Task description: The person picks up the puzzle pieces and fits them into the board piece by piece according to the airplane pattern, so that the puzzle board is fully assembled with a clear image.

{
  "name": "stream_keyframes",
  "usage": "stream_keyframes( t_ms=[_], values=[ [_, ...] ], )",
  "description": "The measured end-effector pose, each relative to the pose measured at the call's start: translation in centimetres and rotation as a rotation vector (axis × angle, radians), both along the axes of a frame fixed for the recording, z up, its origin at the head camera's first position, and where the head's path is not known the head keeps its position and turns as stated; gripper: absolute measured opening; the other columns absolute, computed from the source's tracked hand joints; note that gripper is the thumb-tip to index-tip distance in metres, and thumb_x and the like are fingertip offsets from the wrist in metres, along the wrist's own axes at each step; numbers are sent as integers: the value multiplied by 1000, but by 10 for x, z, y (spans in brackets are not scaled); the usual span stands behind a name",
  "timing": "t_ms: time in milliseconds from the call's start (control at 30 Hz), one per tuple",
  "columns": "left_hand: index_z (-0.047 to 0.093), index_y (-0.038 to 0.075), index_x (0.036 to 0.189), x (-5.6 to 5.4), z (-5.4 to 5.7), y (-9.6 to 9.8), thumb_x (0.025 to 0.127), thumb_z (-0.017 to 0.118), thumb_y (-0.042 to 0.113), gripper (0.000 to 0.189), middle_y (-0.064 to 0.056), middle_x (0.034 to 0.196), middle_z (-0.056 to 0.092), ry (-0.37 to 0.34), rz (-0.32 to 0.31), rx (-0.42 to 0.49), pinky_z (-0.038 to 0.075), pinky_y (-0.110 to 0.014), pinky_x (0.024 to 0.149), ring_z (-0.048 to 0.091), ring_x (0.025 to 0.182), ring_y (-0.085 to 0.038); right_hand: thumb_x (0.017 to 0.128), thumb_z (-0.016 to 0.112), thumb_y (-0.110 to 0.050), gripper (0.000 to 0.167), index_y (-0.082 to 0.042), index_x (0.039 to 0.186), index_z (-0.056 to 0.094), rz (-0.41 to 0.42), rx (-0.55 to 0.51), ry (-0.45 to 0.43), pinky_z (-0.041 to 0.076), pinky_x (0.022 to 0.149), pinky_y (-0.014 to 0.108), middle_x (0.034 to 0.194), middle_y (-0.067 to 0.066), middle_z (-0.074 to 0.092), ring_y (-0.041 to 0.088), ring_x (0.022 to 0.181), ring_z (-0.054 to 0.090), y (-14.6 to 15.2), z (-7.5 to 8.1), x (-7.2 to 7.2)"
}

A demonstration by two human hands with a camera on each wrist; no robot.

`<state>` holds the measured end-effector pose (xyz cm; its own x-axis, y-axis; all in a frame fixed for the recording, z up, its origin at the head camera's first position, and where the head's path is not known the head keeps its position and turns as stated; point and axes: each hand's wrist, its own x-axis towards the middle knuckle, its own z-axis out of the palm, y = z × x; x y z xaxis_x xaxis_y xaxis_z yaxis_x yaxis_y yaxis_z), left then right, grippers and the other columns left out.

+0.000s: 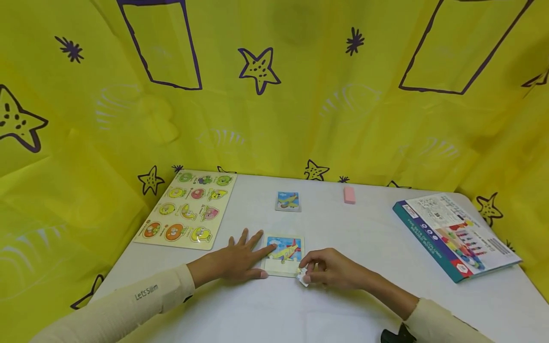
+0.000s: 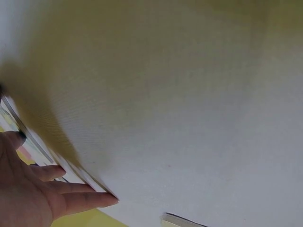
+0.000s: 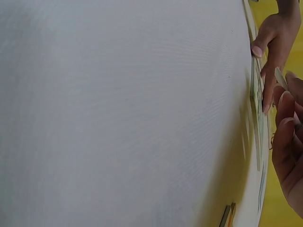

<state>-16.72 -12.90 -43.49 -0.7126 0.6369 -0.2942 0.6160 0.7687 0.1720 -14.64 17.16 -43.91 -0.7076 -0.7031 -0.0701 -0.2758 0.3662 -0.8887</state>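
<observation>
A small jigsaw board (image 1: 279, 268) lies on the white table, its upper part filled with a picture of a yellow and red airplane on blue sky. The lower strip of it is bare. My left hand (image 1: 242, 259) is spread flat at the board's left side, with the index fingertip on the picture and the thumb by the lower left corner. Between thumb and fingers, my right hand (image 1: 334, 270) pinches a puzzle piece (image 1: 302, 276) beside the lower right corner. In the right wrist view that piece (image 3: 280, 78) appears thin and edge-on, raised above the board.
Behind the board lies a small airplane picture card (image 1: 288, 202). A fruit puzzle board (image 1: 214, 224) is at the left, a pink eraser-like block (image 1: 349, 195) at the back. On the right rests a flat printed box (image 1: 459, 236). A yellow curtain (image 1: 300, 124) hangs behind the table.
</observation>
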Motion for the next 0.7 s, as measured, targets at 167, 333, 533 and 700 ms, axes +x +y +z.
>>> stream_keyframes(
  t_ms=[167,333,533,700],
  values=[
    [24,34,160,-1,1,0,98,46,65,73,-20,167,14,-26,8,8,29,-77,105,15,145,-61,93,72,-11,28,2,116,66,21,-25,-63,50,55,20,88,2,68,4,60,57,-7,-1,0],
    [24,34,160,-3,2,-1,97,45,66,74,-19,168,13,-28,2,-9,30,-75,106,15,146,-60,93,71,-9,31,3,121,65,24,-18,-102,50,54,20,93,3,65,7,59,57,-13,1,0],
    [25,32,160,-4,1,-2,98,45,65,74,-20,167,15,-15,-16,-5,32,-75,105,16,145,-60,93,67,0,32,4,125,64,37,-13,-120,51,55,21,98,6,65,6,59,57,-17,4,-2],
    [24,32,160,-5,1,-3,98,45,65,74,-19,167,15,-12,-25,-15,33,-75,104,17,146,-60,92,66,4,33,2,125,65,53,8,-99,50,54,20,101,6,66,6,57,55,-22,4,-6]
  ],
)
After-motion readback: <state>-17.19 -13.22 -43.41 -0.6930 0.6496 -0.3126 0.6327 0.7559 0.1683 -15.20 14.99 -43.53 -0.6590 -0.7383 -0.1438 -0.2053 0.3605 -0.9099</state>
